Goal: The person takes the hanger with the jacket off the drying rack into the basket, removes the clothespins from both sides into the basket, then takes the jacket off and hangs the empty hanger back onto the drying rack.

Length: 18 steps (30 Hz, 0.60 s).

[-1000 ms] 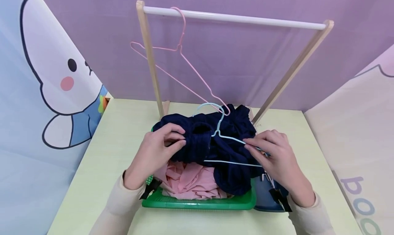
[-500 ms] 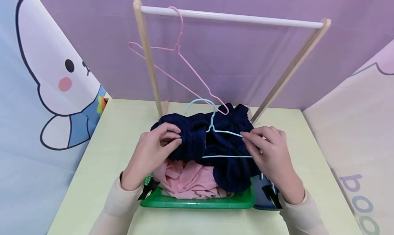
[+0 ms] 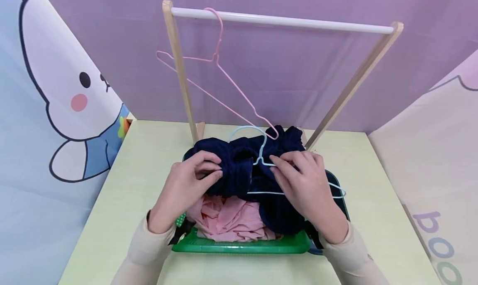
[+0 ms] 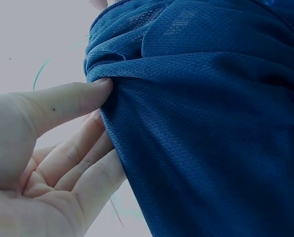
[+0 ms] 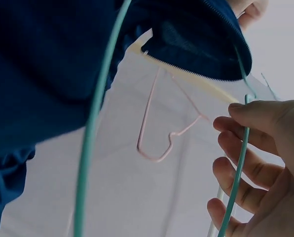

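My left hand (image 3: 183, 189) pinches the edge of a navy zip-up jacket (image 3: 233, 169) between thumb and fingers; its mesh-like cloth (image 4: 186, 128) fills much of the left wrist view. With thumb and fingertips, my right hand (image 3: 308, 185) pinches the upper arm of a light blue wire hanger (image 3: 265, 140), just right of its neck. The hanger's left part is hidden inside the jacket, while its right end sticks out past my right hand. A zipper edge (image 5: 206, 78) of the jacket gapes around the hanger in the right wrist view.
A green basket (image 3: 242, 247) holds pink cloth (image 3: 233, 218) beneath the jacket. Behind stands a wooden rack with a white rail (image 3: 291, 22), from which a pink hanger (image 3: 217, 54) hangs at the left. A dark blue container (image 3: 332, 177) sits right of the basket.
My right hand has slid left along the hanger toward its neck, uncovering the hanger's right end. The hook shifted left, then slightly back right. My left hand has barely moved.
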Available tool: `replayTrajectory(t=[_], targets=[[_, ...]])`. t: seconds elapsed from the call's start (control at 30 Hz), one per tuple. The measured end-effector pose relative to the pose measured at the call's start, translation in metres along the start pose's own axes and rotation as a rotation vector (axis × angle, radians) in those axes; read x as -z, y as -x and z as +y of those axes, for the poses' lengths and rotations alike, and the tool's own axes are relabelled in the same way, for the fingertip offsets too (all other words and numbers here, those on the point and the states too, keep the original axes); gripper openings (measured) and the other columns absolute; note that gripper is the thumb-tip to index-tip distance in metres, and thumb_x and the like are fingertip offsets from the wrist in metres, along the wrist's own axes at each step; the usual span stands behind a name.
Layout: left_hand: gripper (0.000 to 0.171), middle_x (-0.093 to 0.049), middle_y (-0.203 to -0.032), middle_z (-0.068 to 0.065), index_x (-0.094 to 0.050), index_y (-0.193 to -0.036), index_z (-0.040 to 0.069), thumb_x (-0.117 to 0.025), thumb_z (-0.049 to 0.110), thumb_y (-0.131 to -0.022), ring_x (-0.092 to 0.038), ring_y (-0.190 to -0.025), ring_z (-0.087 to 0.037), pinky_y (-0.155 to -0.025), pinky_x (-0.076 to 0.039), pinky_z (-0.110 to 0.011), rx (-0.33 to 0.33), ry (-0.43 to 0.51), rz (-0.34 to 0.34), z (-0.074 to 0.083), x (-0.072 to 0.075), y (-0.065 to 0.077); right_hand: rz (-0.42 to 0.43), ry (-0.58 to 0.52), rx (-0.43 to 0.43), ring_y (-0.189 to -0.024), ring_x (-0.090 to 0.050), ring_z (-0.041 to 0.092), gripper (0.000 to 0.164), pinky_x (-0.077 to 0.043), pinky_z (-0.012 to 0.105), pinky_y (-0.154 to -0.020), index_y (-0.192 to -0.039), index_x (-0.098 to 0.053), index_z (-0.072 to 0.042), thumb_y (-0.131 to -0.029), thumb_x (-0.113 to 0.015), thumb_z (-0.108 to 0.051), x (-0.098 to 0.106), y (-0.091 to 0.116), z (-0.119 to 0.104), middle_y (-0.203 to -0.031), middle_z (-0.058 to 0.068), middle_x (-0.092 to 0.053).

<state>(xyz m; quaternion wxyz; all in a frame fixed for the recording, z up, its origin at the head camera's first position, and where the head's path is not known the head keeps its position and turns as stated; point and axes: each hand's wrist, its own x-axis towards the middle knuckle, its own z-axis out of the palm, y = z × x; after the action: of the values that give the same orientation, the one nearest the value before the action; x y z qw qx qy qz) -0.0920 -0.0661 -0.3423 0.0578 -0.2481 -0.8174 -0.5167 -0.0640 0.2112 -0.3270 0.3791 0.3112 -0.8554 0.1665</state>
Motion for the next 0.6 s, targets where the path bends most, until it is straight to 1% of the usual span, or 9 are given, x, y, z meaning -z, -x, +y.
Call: replayTrajectory(t=[0.13,0.27,0.43,0.6], targets=[[0.027,-0.074,-0.093,0.009,-0.067,-0.107,0.013,-0.079,0.003,-0.086,-0.070,-0.083,-0.001,-0.076,-0.058,-0.027,0.002,0.009,-0.007,0.001,-0.001,0.000,-0.020,-0.033,0.011,-0.079,-0.057,0.030,0.027,-0.040,0.049,-0.069,-0.108,-0.076,-0.003,-0.103,-0.056,-0.021,-0.001,-0.004,-0.004,-0.096,0.008,-0.064],[0.027,-0.074,-0.094,0.009,-0.067,-0.107,0.014,-0.079,0.003,-0.086,-0.070,-0.084,-0.002,-0.077,-0.058,-0.027,0.001,0.018,-0.010,0.001,-0.003,0.000,-0.016,-0.047,0.018,-0.079,-0.056,0.030,0.026,-0.039,0.049,-0.069,-0.104,-0.077,-0.005,-0.104,-0.055,-0.019,0.000,-0.006,-0.005,-0.095,0.008,-0.064],[0.027,-0.074,-0.094,0.010,-0.067,-0.107,0.014,-0.079,0.004,-0.086,-0.070,-0.085,-0.002,-0.075,-0.058,-0.028,0.007,0.027,-0.017,0.001,-0.005,0.000,0.015,-0.036,0.018,-0.078,-0.056,0.031,0.024,-0.039,0.052,-0.071,-0.099,-0.077,-0.007,-0.103,-0.056,-0.019,0.005,-0.006,-0.003,-0.093,0.008,-0.065],[0.025,-0.074,-0.094,0.010,-0.067,-0.108,0.014,-0.079,0.005,-0.087,-0.069,-0.086,-0.002,-0.074,-0.058,-0.028,0.015,0.018,-0.032,0.000,-0.006,0.001,0.048,-0.022,-0.005,-0.076,-0.055,0.032,0.025,-0.037,0.053,-0.072,-0.096,-0.078,-0.007,-0.103,-0.058,-0.020,0.012,-0.004,0.006,-0.091,0.008,-0.065]])
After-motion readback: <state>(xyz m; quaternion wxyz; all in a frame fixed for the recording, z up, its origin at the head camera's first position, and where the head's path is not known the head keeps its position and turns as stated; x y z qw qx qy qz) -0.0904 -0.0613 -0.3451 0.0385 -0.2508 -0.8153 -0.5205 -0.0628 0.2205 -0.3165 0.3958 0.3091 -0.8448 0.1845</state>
